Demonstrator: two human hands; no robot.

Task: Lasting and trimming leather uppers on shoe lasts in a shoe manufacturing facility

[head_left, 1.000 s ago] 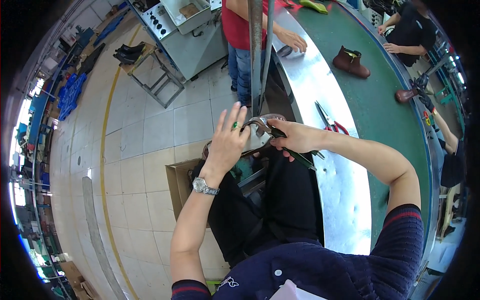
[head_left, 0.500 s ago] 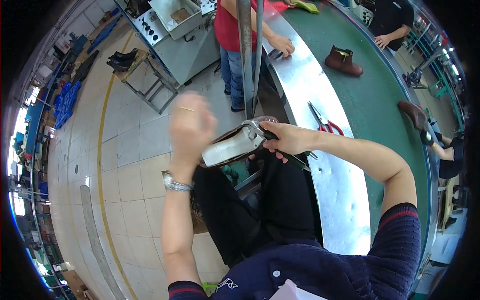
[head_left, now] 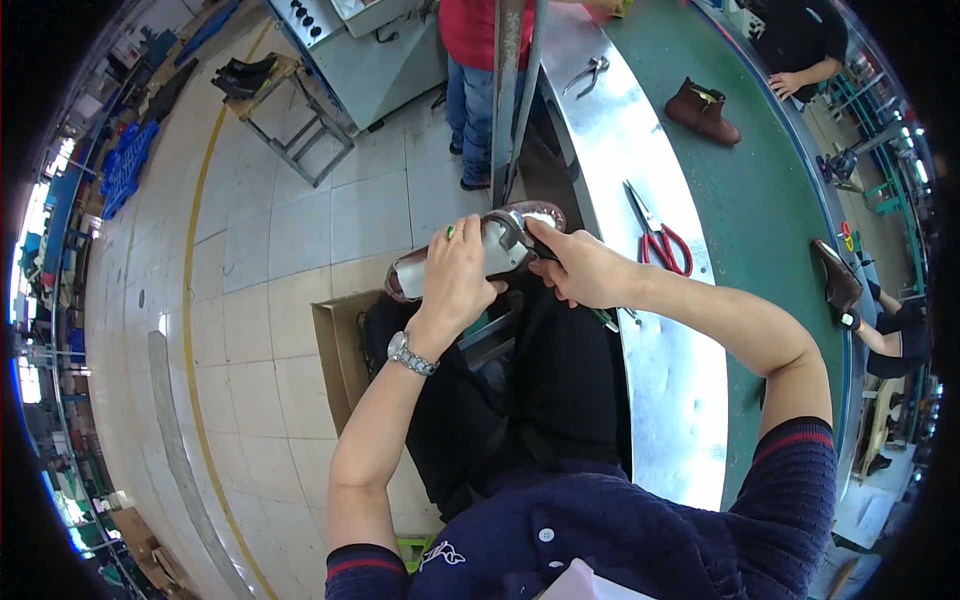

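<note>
Over my knees a brown leather shoe (head_left: 497, 252) lies with its pale underside facing up. My left hand (head_left: 455, 272), wearing a ring and a watch, is wrapped over its middle from above. Green-handled metal pincers (head_left: 512, 232) are gripped in my right hand (head_left: 590, 265), and their head rests at the shoe's edge near the gathered leather toe. Whether the jaws pinch the leather is too small to tell. My palm and fingers hide part of the shoe and most of the pincers' handles.
Red-handled scissors (head_left: 662, 238) and another pair of pincers (head_left: 588, 74) lie on the metal ledge (head_left: 672, 400) at my right. Beyond it, a brown boot (head_left: 703, 112) stands on the green belt (head_left: 745, 200). A cardboard box (head_left: 335, 350) sits by my left leg. Co-workers stand ahead and across.
My left hand, blurred and raised above the shoe before, has come down onto it. My right hand keeps the pincers at the shoe. The person ahead has withdrawn a hand from the ledge.
</note>
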